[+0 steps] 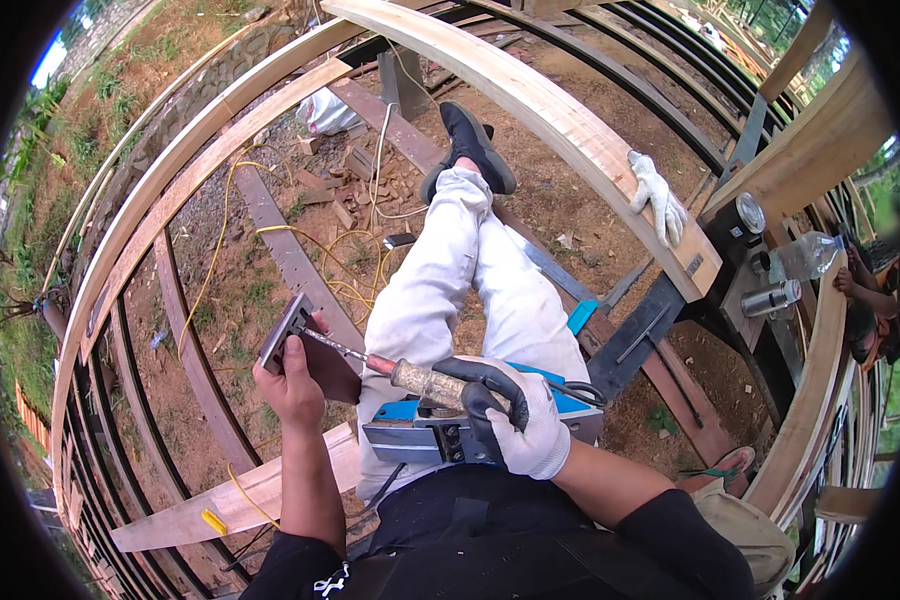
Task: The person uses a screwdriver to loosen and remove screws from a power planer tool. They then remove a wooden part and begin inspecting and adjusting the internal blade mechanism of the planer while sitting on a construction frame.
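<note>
My bare left hand [292,390] is closed around a dark, flat rectangular metal piece [288,332], its thumb pressed on the face; a brownish flat part shows behind it. My right hand [532,420], in a white glove with dark palm coating, grips a screwdriver [425,382] by its worn handle with a red collar. The shaft points left and its tip meets the metal piece or lies just in front of it; I cannot tell which. Across my lap rests a blue and grey power planer [410,440], partly hidden by my right hand, with a black cord [582,395] beside it.
A loose white glove [655,200] lies on a long curved timber beam [560,115]. At right are a clear bottle [808,257], a metal canister [770,298] and another person's hand [850,285]. A sandalled foot [738,462] is nearby. Yellow cord [215,280] trails over the ground.
</note>
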Demonstrator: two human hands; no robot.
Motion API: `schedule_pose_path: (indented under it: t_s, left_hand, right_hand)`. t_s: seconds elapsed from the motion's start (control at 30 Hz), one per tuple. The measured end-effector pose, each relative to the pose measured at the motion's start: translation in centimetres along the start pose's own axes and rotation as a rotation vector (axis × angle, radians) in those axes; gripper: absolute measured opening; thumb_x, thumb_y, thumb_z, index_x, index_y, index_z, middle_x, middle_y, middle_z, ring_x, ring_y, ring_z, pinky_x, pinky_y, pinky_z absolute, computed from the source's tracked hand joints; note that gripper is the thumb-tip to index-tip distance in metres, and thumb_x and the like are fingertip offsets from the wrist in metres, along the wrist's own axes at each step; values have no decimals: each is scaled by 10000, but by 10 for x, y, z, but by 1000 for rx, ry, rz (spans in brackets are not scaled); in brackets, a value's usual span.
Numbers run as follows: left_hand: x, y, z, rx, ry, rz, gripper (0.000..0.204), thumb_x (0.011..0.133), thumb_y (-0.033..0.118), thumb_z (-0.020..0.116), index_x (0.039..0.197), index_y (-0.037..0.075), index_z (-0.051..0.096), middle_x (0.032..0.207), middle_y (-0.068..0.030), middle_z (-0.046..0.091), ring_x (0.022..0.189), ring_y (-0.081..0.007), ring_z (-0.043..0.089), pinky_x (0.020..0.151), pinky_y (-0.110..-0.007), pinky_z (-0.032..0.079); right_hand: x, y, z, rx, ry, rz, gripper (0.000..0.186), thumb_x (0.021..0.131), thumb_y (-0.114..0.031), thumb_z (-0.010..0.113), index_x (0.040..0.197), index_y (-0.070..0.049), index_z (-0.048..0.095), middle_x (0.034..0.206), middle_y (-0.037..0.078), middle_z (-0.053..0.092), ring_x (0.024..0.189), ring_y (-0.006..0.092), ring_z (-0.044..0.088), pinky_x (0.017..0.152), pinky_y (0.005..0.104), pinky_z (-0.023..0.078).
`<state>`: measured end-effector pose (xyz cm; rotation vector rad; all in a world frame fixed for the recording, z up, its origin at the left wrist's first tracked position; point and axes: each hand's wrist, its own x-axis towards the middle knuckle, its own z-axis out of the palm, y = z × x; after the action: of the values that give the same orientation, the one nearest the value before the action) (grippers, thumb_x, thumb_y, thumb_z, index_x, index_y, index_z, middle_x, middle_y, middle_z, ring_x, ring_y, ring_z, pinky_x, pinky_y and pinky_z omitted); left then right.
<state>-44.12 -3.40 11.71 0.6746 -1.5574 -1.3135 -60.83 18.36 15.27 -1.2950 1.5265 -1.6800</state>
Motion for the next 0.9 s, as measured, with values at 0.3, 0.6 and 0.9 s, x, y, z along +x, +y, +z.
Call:
schedule_pose_path:
  t_s: [0.3,0.6,0.9]
  left_hand:
    - [3,0,1,-2,19,-7,346,994,163,513,1161,-131,590,1040,-219,692,969,-270,690,891,-375,536]
    - [3,3,2,6,18,-8,327,994,130,501,1170,-130,591,1030,-216,696,953,-253,692,877,-370,541]
    - [5,4,1,-8,53,-12,338,994,142,498,1171,-128,597,1015,-202,702,948,-242,690,880,-363,536]
  right_hand:
    - [5,-13,0,-183,-23,-152,663,677,-94,727,1311,-32,541,1037,184,602,985,364,595,822,449,507]
    - [3,-19,10,387,75,327,429,963,-148,555,1353,25,510,1066,125,681,779,141,645,683,281,504]
    - [9,-18,6,-61,-63,-71,631,788,-168,717,1370,-26,517,1004,137,643,926,285,648,799,408,521]
